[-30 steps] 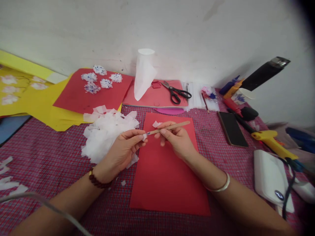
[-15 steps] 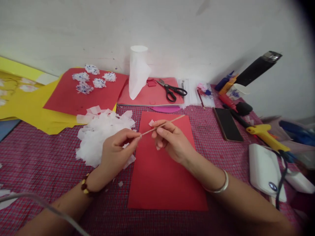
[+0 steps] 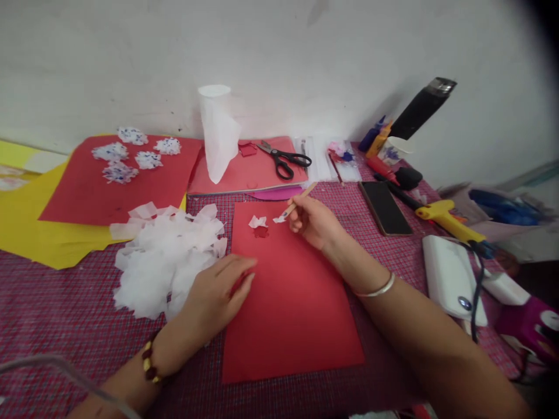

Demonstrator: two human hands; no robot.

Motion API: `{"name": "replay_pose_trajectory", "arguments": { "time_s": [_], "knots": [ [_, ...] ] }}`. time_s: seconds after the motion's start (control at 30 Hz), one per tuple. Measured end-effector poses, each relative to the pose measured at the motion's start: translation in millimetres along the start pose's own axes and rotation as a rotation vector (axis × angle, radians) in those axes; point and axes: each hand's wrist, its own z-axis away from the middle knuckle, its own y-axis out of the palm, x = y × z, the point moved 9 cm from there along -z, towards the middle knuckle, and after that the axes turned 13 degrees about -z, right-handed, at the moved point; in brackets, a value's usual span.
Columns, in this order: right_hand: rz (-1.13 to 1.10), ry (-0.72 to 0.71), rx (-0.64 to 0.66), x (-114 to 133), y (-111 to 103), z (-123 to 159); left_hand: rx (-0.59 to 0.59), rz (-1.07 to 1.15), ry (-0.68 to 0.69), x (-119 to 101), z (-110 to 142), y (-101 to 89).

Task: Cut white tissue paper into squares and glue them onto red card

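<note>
My right hand point(image 3: 312, 224) pinches a flat wooden craft stick point(image 3: 301, 198) over the upper part of a red paper sheet point(image 3: 288, 326). At the stick's lower tip is a small white paper scrap point(image 3: 279, 219). Left of it, another small white scrap point(image 3: 257, 221) lies on the sheet beside a dark glossy patch point(image 3: 261, 232). My left hand point(image 3: 220, 288) hovers near the sheet's left edge, thumb and fingers apart, holding nothing. A heap of white tissue pieces point(image 3: 161, 262) lies just beyond it.
Several blue-speckled paper flowers point(image 3: 148, 159) lie on another red sheet point(image 3: 78, 198). Behind are a white paper roll point(image 3: 216, 131) and black-handled scissors point(image 3: 286, 160). A phone point(image 3: 385, 208), yellow glue gun point(image 3: 449, 221) and white device point(image 3: 452, 279) stand right. A cable crosses the lower left.
My left hand has let go at the stick's tip and drawn back, its fingers opening. The stick's tip now points down at the red sheet, carrying the scrap. The view has shifted right.
</note>
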Motion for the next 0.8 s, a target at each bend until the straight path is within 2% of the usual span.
{"name": "replay_pose_trajectory", "arguments": {
  "time_s": [0.07, 0.13, 0.4, 0.8],
  "knots": [
    [0.104, -0.133, -0.061, 19.8, -13.8, -8.8, 0.079, 0.008, 0.051, -5.4, 0.7, 9.8],
    [0.202, -0.205, -0.062, 26.5, -18.0, -13.0, 0.141, 0.0, 0.084, -8.3, 2.9, 18.3],
    [0.41, -0.256, 0.131, 0.9, 0.9, -11.4, 0.276, -0.026, 0.142, -10.5, 5.4, 35.4],
    [0.524, -0.311, 0.16, -4.8, 8.6, -8.0, 0.298, -0.008, 0.12, -9.1, 5.8, 39.5]
  ]
}}
